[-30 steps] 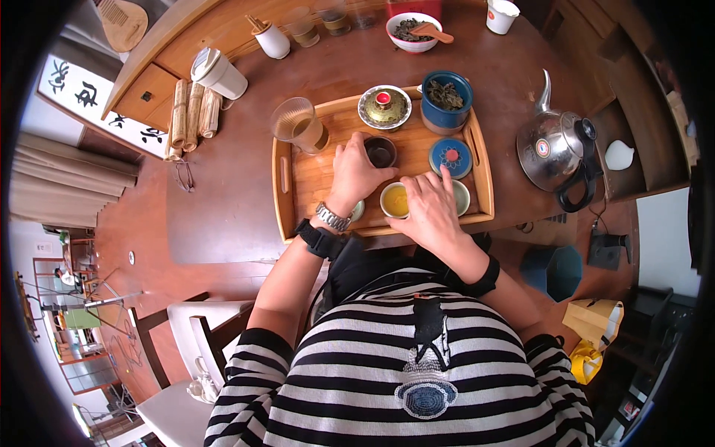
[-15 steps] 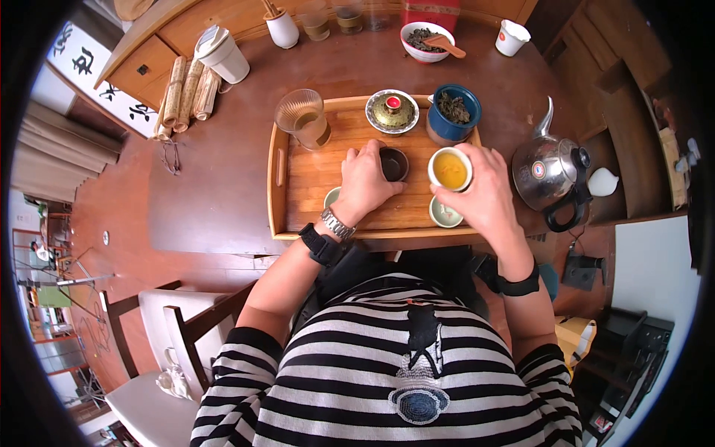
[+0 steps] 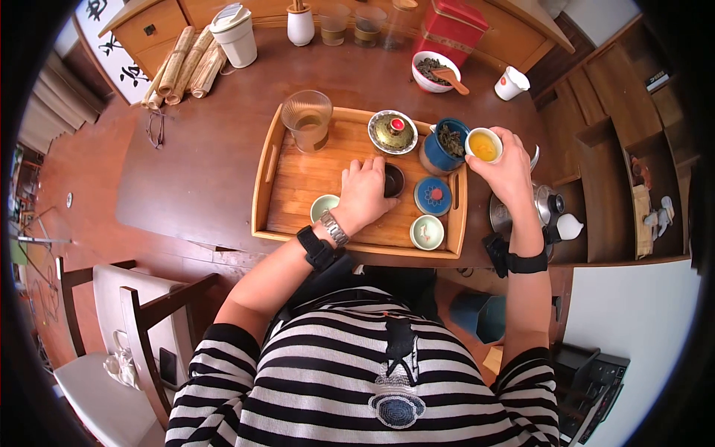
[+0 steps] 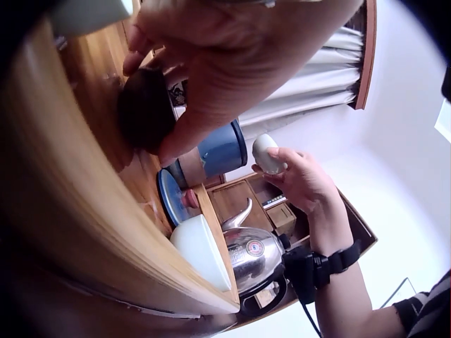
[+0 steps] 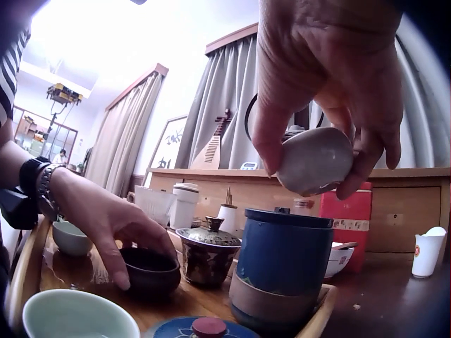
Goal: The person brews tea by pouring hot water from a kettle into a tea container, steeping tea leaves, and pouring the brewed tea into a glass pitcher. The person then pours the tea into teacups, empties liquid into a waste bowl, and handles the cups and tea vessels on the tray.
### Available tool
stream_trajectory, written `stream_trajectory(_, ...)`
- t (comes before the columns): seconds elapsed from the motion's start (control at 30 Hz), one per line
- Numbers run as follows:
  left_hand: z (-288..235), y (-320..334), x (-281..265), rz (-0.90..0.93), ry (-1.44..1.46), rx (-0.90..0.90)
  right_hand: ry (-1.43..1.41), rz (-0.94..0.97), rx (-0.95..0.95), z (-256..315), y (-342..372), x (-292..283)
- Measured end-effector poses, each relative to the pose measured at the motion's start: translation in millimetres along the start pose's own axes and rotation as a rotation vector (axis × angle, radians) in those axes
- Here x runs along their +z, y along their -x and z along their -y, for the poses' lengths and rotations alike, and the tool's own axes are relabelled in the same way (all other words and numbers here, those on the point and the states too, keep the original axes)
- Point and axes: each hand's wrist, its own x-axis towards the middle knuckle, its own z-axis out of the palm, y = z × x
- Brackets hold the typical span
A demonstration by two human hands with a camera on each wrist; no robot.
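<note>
My right hand [image 3: 510,175] pinches a small white teacup [image 3: 484,145] of yellow tea between thumb and fingers. It holds the cup raised beside the blue canister [image 5: 282,264], which has tea leaves in it. In the right wrist view the teacup tilts slightly. On the tray [image 3: 298,194], my left hand [image 3: 361,195] grips a small dark bowl [image 5: 151,271], thumb on one side and fingers on the other. Two pale green cups, one at the left [image 3: 324,208] and one at the right [image 3: 427,232], stand near the tray's front edge.
Also on the tray are a lidded gaiwan [image 3: 392,134], a ribbed glass pitcher [image 3: 307,123] and a blue lid [image 3: 433,195]. A steel kettle [image 4: 254,257] stands right of it. Behind are a bowl of tea leaves [image 3: 430,67], a red tin [image 3: 450,30] and bamboo rolls [image 3: 179,67].
My right hand has taken the teacup of yellow tea off the tray, raised it and carried it right, past the blue canister. My left hand stays at the dark bowl. The head view has shifted.
</note>
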Motion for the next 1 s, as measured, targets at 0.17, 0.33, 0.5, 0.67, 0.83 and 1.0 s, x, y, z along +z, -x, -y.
stream_trajectory(0.17,-1.4,9.7,-9.6,-0.073,-0.029,0.001,0.11,0.056,-0.025,-1.5,-14.8,1.5)
stream_trajectory(0.33,12.5,22.5,-19.2,-0.176,-0.021,-0.006,0.3,0.117,-0.1,4.3,-25.7,6.6)
stream_trajectory(0.5,34.3,37.1,-22.4,-0.324,-0.001,-0.072,0.585,0.044,-0.426,16.3,-26.9,18.3)
stream_trajectory(0.67,50.0,50.7,-18.4,-0.396,0.011,-0.063,0.721,0.021,-0.588,22.3,-26.9,25.6)
stream_trajectory(0.83,50.1,55.7,-18.5,-0.48,-0.023,-0.02,0.733,0.034,-0.56,16.1,-28.1,24.0)
stream_trajectory(1.0,49.6,57.4,-19.9,-0.5,-0.012,-0.015,0.405,-0.051,-0.404,16.0,-19.0,11.4)
